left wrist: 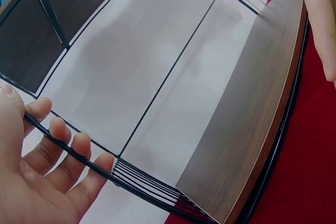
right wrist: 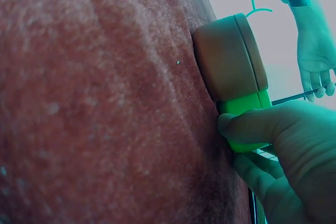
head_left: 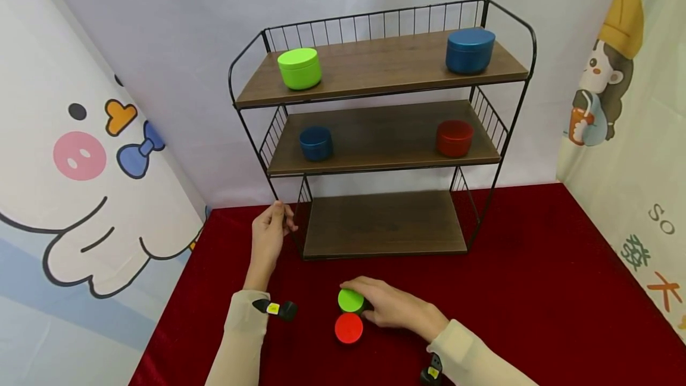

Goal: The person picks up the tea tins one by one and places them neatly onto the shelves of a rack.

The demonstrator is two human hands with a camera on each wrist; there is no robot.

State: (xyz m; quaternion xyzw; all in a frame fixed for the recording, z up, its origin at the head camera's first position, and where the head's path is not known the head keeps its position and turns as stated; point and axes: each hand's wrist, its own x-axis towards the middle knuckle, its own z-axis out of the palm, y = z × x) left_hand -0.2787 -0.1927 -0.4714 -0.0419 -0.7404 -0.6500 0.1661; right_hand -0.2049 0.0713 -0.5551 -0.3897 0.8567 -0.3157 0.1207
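Note:
At the lower left side of the black wire rack, my left hand (head_left: 270, 225) holds the upright metal post (left wrist: 73, 153), its fingers curled behind the rod in the left wrist view. My right hand (head_left: 399, 305) grips a small round green tin (head_left: 351, 300) on the red cloth, thumb on one side and fingers on the other. Right beside that tin, on the near side, stands a round red tin (head_left: 349, 328), which looks brownish in the right wrist view (right wrist: 226, 59). Both tins have their lids on.
The three-tier rack (head_left: 383, 225) has wooden shelves. On top sit a green tin (head_left: 300, 69) and a large blue tin (head_left: 470, 51); the middle shelf bears a blue tin (head_left: 316, 143) and a red tin (head_left: 454, 139). Printed curtains hang around the red cloth (head_left: 536, 290).

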